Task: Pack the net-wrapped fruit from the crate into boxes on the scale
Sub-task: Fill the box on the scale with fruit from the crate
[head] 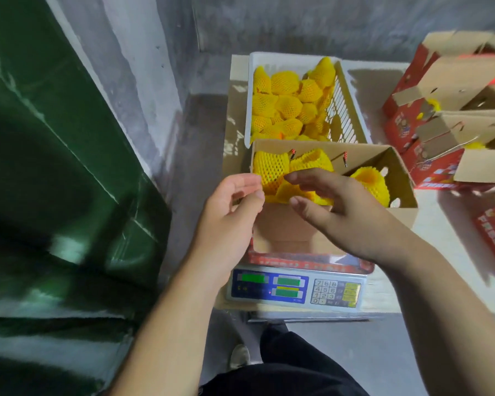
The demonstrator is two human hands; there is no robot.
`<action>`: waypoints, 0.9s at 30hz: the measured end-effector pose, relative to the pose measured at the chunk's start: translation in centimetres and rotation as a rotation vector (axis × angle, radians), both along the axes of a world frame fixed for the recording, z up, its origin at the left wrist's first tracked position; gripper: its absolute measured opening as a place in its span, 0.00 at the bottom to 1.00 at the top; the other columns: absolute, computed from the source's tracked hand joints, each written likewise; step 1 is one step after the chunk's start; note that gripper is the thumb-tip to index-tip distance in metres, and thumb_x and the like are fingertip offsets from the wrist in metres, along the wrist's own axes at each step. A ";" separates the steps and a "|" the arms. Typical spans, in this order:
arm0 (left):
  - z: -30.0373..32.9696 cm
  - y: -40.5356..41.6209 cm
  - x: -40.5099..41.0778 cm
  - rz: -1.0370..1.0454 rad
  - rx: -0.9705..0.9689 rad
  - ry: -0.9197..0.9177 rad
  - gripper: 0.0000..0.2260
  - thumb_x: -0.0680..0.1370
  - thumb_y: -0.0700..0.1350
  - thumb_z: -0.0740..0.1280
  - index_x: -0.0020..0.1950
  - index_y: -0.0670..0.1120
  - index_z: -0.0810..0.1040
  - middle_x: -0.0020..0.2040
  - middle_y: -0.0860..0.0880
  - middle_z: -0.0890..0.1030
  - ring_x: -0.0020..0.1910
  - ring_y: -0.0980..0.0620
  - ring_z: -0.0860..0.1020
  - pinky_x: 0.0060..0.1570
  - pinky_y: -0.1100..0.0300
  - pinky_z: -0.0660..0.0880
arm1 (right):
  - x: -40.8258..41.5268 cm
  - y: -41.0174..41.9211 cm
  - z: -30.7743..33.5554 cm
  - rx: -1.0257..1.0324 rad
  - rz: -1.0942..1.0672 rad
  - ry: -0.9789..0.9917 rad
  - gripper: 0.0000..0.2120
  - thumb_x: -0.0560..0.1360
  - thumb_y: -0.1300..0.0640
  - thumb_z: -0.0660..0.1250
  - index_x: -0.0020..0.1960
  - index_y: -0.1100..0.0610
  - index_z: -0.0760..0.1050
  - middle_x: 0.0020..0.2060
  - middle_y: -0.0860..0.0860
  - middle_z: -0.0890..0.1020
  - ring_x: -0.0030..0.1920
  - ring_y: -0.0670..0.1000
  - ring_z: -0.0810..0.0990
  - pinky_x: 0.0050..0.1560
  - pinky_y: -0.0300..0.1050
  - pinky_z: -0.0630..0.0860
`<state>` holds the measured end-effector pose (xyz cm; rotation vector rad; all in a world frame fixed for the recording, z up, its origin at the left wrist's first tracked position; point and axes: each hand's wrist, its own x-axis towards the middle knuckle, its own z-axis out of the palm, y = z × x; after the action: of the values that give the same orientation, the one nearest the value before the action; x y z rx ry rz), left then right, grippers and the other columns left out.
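Head view: several pieces of net-wrapped fruit [272,170], sheathed in yellow foam mesh, are seen in an open cardboard box [395,178] that stands on the scale [296,288] near the centre of the frame. Most of the fruit is bunched against the box's wall at 9 o'clock, and one more piece [373,182] lies toward 3 o'clock, apart from the rest.

The left hand [235,207] is held at the box's 9 o'clock edge, its fingers loosely curled; whether the edge of the yellow net is pinched by the fingertips cannot be told. The right hand [337,207] is spread over the box with fingers extended and relaxed, nothing being gripped; contact with the fruit beneath cannot be judged.

At 12 o'clock from the box, just beyond it, a white slatted crate [346,110] is seen, filled with many more yellow-netted fruits [286,107].

At 2 to 3 o'clock, red printed cartons [423,155] with their flaps open are grouped on the pale table [429,218], yellow netting showing inside them.

At 9 o'clock, beyond the table, a dark green surface [55,167] is set against a grey wall [326,21].
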<state>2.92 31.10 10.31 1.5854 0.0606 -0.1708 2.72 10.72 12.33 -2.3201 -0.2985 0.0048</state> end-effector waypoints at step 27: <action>-14.4 -15.5 35.5 -0.875 1.447 0.335 0.29 0.82 0.58 0.66 0.81 0.64 0.58 0.81 0.43 0.61 0.77 0.36 0.65 0.71 0.42 0.68 | 35.1 -14.0 -19.6 -1.045 0.409 0.201 0.36 0.78 0.55 0.68 0.79 0.41 0.55 0.75 0.55 0.57 0.75 0.63 0.56 0.72 0.59 0.58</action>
<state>38.43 15.57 -4.04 2.9094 -0.3351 -1.3032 37.83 -3.31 -7.27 -3.1813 -0.8050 0.7522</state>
